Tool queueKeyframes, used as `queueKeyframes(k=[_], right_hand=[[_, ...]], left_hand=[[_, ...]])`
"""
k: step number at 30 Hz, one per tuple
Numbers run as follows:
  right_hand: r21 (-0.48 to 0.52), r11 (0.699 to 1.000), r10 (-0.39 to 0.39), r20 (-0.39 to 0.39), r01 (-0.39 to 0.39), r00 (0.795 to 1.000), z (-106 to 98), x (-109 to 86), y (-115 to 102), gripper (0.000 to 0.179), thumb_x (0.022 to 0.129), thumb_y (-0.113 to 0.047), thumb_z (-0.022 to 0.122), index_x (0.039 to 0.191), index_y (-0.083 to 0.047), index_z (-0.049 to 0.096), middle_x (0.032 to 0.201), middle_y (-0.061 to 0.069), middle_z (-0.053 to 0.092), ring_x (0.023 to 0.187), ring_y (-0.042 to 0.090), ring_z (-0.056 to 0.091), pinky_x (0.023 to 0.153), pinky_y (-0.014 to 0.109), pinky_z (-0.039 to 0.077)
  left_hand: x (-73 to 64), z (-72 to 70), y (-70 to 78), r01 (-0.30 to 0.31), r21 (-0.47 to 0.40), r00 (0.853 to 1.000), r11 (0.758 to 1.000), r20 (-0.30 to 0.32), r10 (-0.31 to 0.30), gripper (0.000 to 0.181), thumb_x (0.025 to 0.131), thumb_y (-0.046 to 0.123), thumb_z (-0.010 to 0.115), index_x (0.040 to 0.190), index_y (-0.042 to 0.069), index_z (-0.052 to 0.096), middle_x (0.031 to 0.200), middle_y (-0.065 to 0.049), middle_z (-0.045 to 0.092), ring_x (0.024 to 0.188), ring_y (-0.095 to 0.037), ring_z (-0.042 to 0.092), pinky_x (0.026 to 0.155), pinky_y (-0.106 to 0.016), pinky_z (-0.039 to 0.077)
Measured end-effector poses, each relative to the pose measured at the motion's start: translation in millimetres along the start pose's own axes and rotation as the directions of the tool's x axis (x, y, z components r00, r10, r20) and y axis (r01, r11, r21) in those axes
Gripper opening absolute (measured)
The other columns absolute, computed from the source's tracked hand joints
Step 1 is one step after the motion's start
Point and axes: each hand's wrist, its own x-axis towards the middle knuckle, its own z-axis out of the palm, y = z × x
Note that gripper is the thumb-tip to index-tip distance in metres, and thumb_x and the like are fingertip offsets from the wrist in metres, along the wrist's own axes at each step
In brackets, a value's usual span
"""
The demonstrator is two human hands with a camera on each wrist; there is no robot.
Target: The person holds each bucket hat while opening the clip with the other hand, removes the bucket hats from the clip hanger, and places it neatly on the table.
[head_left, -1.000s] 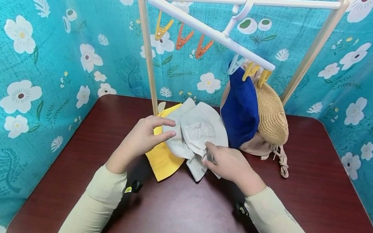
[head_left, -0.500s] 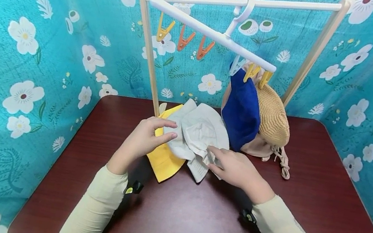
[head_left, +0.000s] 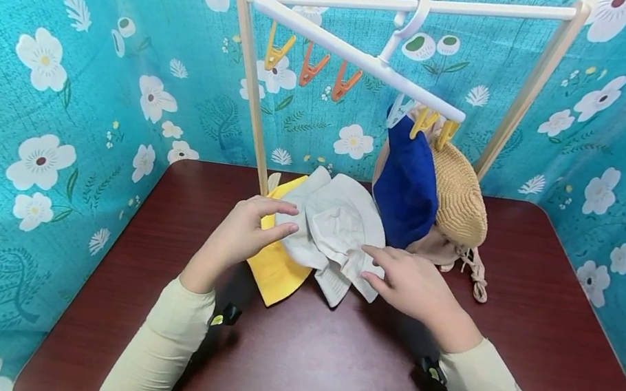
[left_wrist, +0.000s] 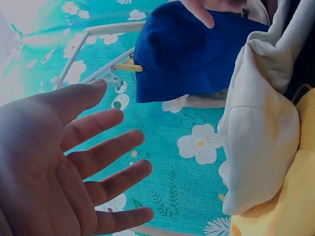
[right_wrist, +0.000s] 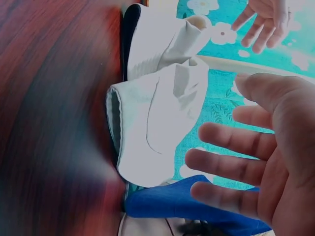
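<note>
My left hand (head_left: 247,229) hovers at the left of a pile of hats, thumb and fingers spread apart with nothing between them. Under its fingertips lies a yellow hat (head_left: 276,278), partly covered by a pale grey hat (head_left: 294,241). On top of that rests an off-white bucket hat (head_left: 337,217), its crown crumpled. My right hand (head_left: 407,282) is over the right brim of the off-white hat, holding nothing. In the right wrist view, the fingers (right_wrist: 231,160) are loosely extended beside the off-white hat (right_wrist: 162,123). The left wrist view shows the left palm (left_wrist: 44,162) bare.
A wooden rack (head_left: 253,87) carries a white hanger (head_left: 322,36). Yellow, orange and pale blue clips hang from it. A blue hat (head_left: 406,184) and a woven straw hat (head_left: 463,201) are at its right end. A beige cloth item with a cord (head_left: 478,284) sits behind them.
My right hand has drawn back to the right, away from the crown of the off-white hat, and its fingers have come off the fabric. The left hand has stayed nearly still.
</note>
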Motion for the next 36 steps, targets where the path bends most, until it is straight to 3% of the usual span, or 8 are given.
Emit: queueKeyframes(k=[6, 12, 16, 36], right_hand=[[0.014, 0.999, -0.050, -0.044, 0.051, 0.998, -6, -9.3, 7, 0.044, 0.097, -0.037, 0.069, 0.134, -0.014, 0.066, 0.106, 0.002, 0.074, 0.089, 0.016, 0.070, 0.075, 0.039, 0.056], [-0.005, 1.000, -0.028, -0.048, 0.028, 0.998, -12, -18.7, 13, 0.042, 0.097, -0.039, 0.069, 0.130, -0.014, 0.069, 0.106, 0.001, 0.075, 0.093, 0.015, 0.070, 0.078, 0.040, 0.057], [-0.023, 0.999, -0.029, -0.056, 0.027, 0.998, -14, -22.3, 18, 0.041, 0.095, -0.039, 0.071, 0.127, -0.015, 0.070, 0.098, 0.000, 0.073, 0.088, 0.014, 0.068, 0.074, 0.039, 0.056], [-0.018, 0.999, -0.028, -0.063, 0.027, 0.998, -26, -18.8, 26, 0.039, 0.093, -0.039, 0.074, 0.123, -0.015, 0.072, 0.097, 0.001, 0.073, 0.090, 0.017, 0.070, 0.072, 0.042, 0.058]], left_hand=[[1.2, 1.4, 0.0, -0.001, -0.008, 1.000, 1.000, 0.011, 0.001, 0.036, 0.094, 0.037, 0.075, 0.126, 0.021, 0.074, 0.125, 0.004, 0.072, 0.120, -0.018, 0.060, 0.102, -0.044, 0.051], [1.7, 0.5, 1.5, -0.014, 0.010, 1.000, 1.000, 0.004, 0.014, 0.035, 0.094, 0.038, 0.076, 0.125, 0.021, 0.075, 0.125, 0.004, 0.072, 0.119, -0.018, 0.061, 0.102, -0.043, 0.050], [1.2, 0.2, 2.1, -0.007, 0.004, 1.000, 1.000, 0.010, 0.007, 0.036, 0.094, 0.037, 0.076, 0.125, 0.020, 0.075, 0.126, 0.004, 0.072, 0.121, -0.019, 0.060, 0.103, -0.044, 0.050], [0.1, 1.0, 0.6, 0.005, 0.015, 1.000, 1.000, 0.025, -0.005, 0.039, 0.094, 0.040, 0.075, 0.129, 0.022, 0.073, 0.127, 0.005, 0.071, 0.119, -0.018, 0.060, 0.099, -0.045, 0.052]])
